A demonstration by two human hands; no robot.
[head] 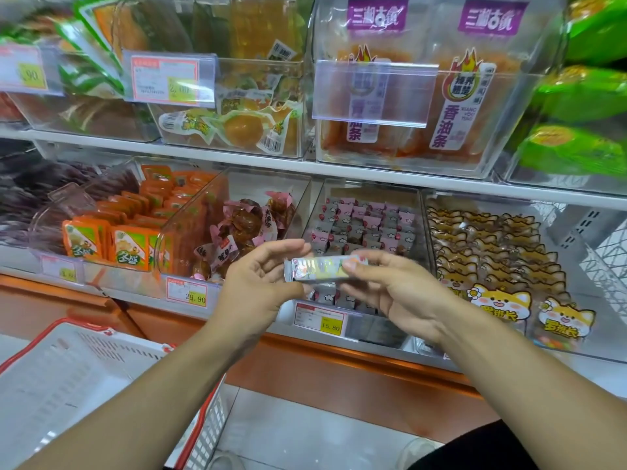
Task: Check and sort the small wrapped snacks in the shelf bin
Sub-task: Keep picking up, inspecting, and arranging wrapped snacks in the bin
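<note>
Holding a small wrapped snack (319, 269) level between them, both hands hovered in front of the lower shelf. The left hand (259, 283) pinched the packet's left end, thumb below and fingers curled over the top edge. The right hand (395, 286) gripped the right end, its fingertips (353, 262) laid over the silvery wrapper and the thumb tucked beneath. The packet lay crosswise, spanning the gap between the two hands, its printing blurred and unreadable.

Directly behind and below the snack stood the clear shelf bin (368, 198) of small pink-and-grey wrapped sweets (364, 223), stacked in rows. A price tag (320, 319) reading 15.80 was fixed to that bin's front edge, just under the right hand's thumb side. To the left stood a bin of brown snacks in pink-trimmed wrappers (244, 225), with a tag (187, 293) marked 29.90, and further left were orange packets (130, 245) standing upright. To the right lay packets printed with a cartoon dog (498, 300). On the upper shelf, a bin held large orange bags with purple labels (451, 96).

A white shopping basket (68, 378) with red trim sat at lower left, beside the left forearm.
</note>
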